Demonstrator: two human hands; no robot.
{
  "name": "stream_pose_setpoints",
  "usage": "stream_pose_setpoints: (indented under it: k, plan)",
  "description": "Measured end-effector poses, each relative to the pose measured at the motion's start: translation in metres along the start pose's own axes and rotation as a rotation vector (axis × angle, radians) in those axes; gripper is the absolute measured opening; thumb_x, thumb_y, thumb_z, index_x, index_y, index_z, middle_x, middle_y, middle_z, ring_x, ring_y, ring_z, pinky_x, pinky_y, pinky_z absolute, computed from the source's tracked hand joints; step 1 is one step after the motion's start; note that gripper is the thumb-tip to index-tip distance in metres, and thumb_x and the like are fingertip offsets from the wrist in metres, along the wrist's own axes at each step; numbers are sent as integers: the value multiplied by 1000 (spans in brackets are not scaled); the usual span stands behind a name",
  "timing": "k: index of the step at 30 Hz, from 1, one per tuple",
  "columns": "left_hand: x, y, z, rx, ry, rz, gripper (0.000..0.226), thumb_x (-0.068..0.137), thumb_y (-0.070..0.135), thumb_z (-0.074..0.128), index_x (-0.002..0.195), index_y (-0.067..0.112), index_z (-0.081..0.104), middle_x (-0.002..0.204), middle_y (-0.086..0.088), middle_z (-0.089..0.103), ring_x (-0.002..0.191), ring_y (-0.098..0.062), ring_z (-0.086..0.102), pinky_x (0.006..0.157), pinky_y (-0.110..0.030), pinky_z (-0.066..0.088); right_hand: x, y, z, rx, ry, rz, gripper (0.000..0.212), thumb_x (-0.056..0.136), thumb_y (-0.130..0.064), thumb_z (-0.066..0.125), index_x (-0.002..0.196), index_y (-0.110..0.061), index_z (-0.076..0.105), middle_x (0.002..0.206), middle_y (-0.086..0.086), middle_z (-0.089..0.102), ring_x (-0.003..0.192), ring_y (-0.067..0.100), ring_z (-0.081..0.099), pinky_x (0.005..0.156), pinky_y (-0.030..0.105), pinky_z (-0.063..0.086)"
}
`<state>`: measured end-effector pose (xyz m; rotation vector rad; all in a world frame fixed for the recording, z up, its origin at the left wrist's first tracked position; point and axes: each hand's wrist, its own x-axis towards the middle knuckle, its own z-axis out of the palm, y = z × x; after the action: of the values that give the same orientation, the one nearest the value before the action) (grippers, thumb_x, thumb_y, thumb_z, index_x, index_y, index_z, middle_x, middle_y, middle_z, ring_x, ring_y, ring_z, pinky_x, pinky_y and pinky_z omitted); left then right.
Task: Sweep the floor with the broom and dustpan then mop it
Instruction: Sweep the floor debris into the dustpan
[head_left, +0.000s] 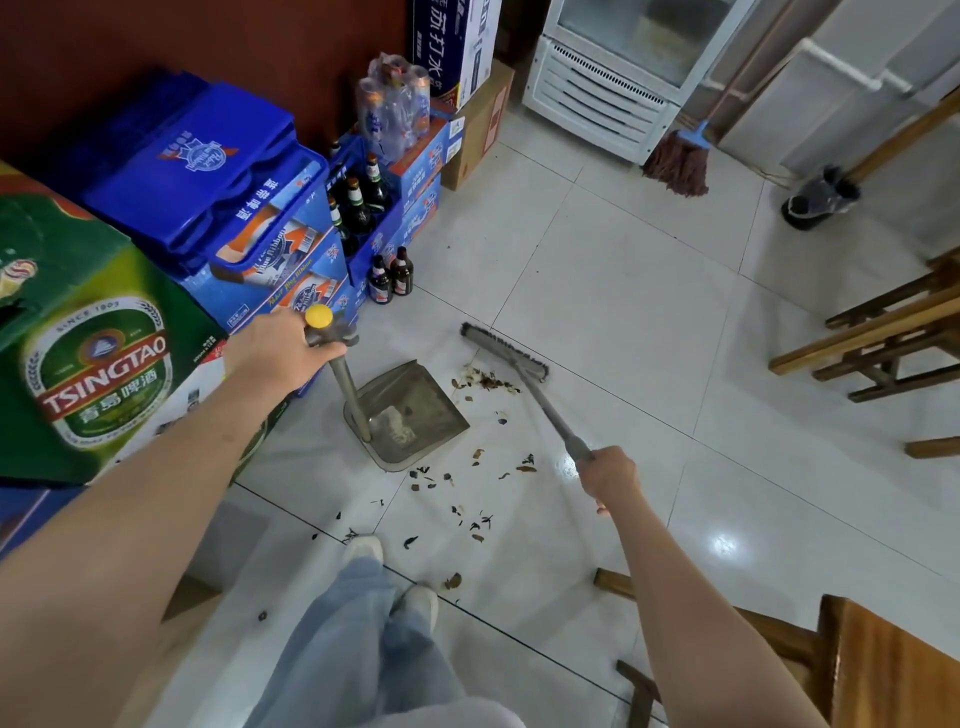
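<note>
Left hand (280, 347) wraps upright dustpan (410, 415) handle, pan flat on floor tiles (623, 291) beside beer crates (249, 208). Right hand (610, 475) grips broom (506, 353), head beyond debris (488, 382). Best move, by judgement: short strokes toward pan mouth, lip pressed down. Mop (678, 161) waits by fridge (613, 73).

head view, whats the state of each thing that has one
left hand: grips the dustpan handle
right hand: grips the broom handle
dustpan: mouth on the floor, some dirt inside
broom: head down behind a litter pile
litter: scattered, unswept
mop: leaning, unused
</note>
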<state>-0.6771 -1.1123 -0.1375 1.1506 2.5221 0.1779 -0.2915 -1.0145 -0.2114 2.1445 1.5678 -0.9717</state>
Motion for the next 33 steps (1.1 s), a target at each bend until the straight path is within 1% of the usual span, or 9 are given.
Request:
stream_pose_setpoints:
  k: [4,10,13,16,18,24,27,31,33]
  plan:
    - [-3,-4,-2,4,-6,-15,51,77,60,66,76,11,55,71,-9,58,79,-32,62,66,-33,47,12,-2,-8,40,5,32,46,93,-48,44,84,-4,54,68,11,58,52,29,62,50,29,52]
    - [0,-11,-4,-9,7,11,46,79,54,68,82,10,59,72,-7,57,81,-33,63,67,-34,48,17,-7,1,77,-18,95,44,95,-44,44,91,-1,55,69,15,60,46,28,59,56,35,57]
    - [1,-15,-2,-12,7,13,47,78,57,67,85,11,61,71,-6,60,79,-33,64,67,-34,50,10,-9,13,101,-47,137,48,94,-43,45,102,2,59,72,16,61,46,28,59,57,38,60]
    - [2,-20,-3,-15,-3,24,48,78,58,67,87,11,61,74,-5,62,78,-31,64,66,-34,51,-5,-16,33,106,-73,147,39,94,-34,47,105,2,56,73,16,60,46,27,58,56,40,60]
    - [2,-24,-3,-24,-9,27,50,76,60,67,86,11,61,75,-6,64,78,-30,64,67,-36,54,-18,-20,45,111,-85,147,32,93,-28,49,106,1,56,76,15,60,47,27,60,54,40,60]
    - [0,-28,-4,-21,-23,32,52,77,62,65,79,11,58,77,-10,63,79,-32,63,69,-38,54,-51,-27,68,108,-128,151,30,94,-27,47,106,0,55,78,16,59,52,28,60,44,33,55]
    - [1,-29,-5,-29,-35,49,49,77,61,64,81,12,62,80,-10,62,80,-32,63,66,-35,51,-59,-22,72,108,-118,157,30,93,-23,46,106,1,58,75,15,60,52,28,61,48,35,57]
    - [0,-26,-6,-50,-53,76,40,80,58,64,77,18,59,88,-11,61,84,-32,61,66,-35,50,-66,-12,70,130,-84,152,33,94,-29,48,101,0,62,71,12,59,52,28,61,61,45,61]
    - [2,-26,-5,-56,-57,73,42,79,59,64,79,18,61,89,-10,61,84,-31,61,67,-35,50,-66,-9,65,139,-63,141,35,93,-32,49,101,0,63,69,12,60,49,28,61,57,43,60]
